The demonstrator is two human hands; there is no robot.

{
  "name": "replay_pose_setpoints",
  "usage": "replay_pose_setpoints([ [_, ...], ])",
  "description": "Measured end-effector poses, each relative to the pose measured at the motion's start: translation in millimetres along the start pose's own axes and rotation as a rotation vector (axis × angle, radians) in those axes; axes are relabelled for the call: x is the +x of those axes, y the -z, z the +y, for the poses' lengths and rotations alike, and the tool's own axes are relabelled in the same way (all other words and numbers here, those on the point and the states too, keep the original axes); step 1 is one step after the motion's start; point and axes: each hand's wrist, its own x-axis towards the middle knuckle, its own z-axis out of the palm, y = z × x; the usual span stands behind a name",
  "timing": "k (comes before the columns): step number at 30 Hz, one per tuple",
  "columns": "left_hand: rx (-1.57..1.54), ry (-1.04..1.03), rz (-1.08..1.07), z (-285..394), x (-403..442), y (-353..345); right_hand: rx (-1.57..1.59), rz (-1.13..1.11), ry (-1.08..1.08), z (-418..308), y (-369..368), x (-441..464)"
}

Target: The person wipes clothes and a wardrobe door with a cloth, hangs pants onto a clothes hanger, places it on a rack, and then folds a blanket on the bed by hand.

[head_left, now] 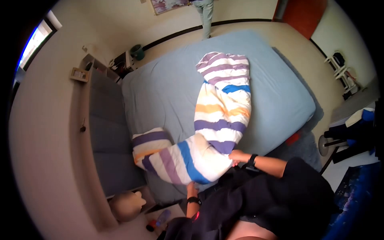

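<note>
A striped quilt [222, 104] in white, purple, blue and orange lies bunched on the bed, bent into a curve. Its far end reaches toward the back of the mattress and its other end folds over near the headboard. My right hand [237, 156] is closed on the near edge, by a purple stripe. Lower left, my left hand [193, 187] is closed at the near edge beside a blue stripe; its fingers are partly hidden by the cloth. Each wrist wears a dark band. Under the quilt spreads a blue-grey fitted sheet [164, 96].
A grey headboard [106, 132] with a ledge runs along the left wall. A round plush [126, 206] sits at its near end, beside a plastic bottle [163, 217]. Another person [206, 18] stands beyond the bed. Right are a rug [300, 154] and a desk [332, 172].
</note>
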Motion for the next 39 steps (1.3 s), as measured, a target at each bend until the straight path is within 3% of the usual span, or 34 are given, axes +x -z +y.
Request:
replay_pose_setpoints([
  [2, -0.373, 0.25, 0.395, -45, 83, -50, -0.083, 0.106, 0.205, -17, 2, -42],
  [4, 0.118, -0.195, 0.376, 85, 35, -14, -0.27, 0.206, 0.309, -34, -3, -67],
  [5, 0.259, -0.308, 0.312, 142, 19, -12, -0.452, 0.149, 0.29, -38, -5, -67],
  [6, 0.2, -0.481, 0.162, 187, 14, -16, -0.441, 0.136, 0.276, -38, -8, -69],
  [7, 0.01, -0.594, -0.033, 232, -1, -26, -0.557, 0.251, 0.412, -36, -17, -74],
  [8, 0.013, -0.638, -0.253, 256, 2, -43, -0.668, 0.375, 0.552, -37, -27, -78],
  [10, 0.622, -0.657, -0.324, 307, -30, -74, -0.741, 0.476, 0.463, -51, -47, -96],
  [12, 0.749, -0.641, -0.359, 307, -5, -100, -0.68, 0.452, 0.74, -23, -55, -79],
  [13, 0.859, -0.626, -0.386, 302, 10, -110, -0.788, 0.207, 0.638, -27, -46, -82],
  [16, 0.811, -0.616, -0.398, 262, 59, -107, -0.604, -0.324, 0.597, -16, -1, -56],
  [17, 0.794, -0.602, -0.358, 258, 58, -101, -0.548, -0.232, 0.836, 8, 13, -30],
  [19, 0.693, -0.623, -0.3, 243, 44, -90, -0.265, 0.021, 0.776, 21, 63, -37],
  [22, 0.622, -0.668, -0.287, 263, 2, -86, 0.219, 0.255, 0.637, 53, 132, 16],
  [24, 0.643, -0.659, -0.289, 277, -39, -86, 0.523, 0.257, 0.283, 29, 195, -16],
  [26, 0.787, -0.66, -0.448, 286, -67, -95, 0.564, 0.193, 0.228, 24, 232, 16],
  [29, 0.598, -0.688, -0.558, 237, -89, -107, 0.601, 0.444, 0.235, 41, 220, 188],
  [30, 0.533, -0.643, -0.613, 237, -81, -117, 0.518, 0.591, 0.009, 26, 238, 188],
  [32, 0.776, -0.57, -0.613, 285, -100, -113, 0.19, 0.701, 0.099, 44, 246, 217],
  [33, 0.838, -0.542, -0.583, 284, -97, -117, 0.183, 0.716, 0.107, 54, 249, 238],
  [36, 0.883, -0.495, -0.525, 291, -87, -128, 0.817, 0.523, 0.386, 75, 264, 291],
  [38, 0.881, -0.573, -0.403, 283, -70, -139, 0.999, 0.29, 0.508, 42, 332, 216],
  [39, 0.912, -0.568, -0.36, 295, -63, -148, 1.008, 0.29, 0.559, 31, 364, 192],
])
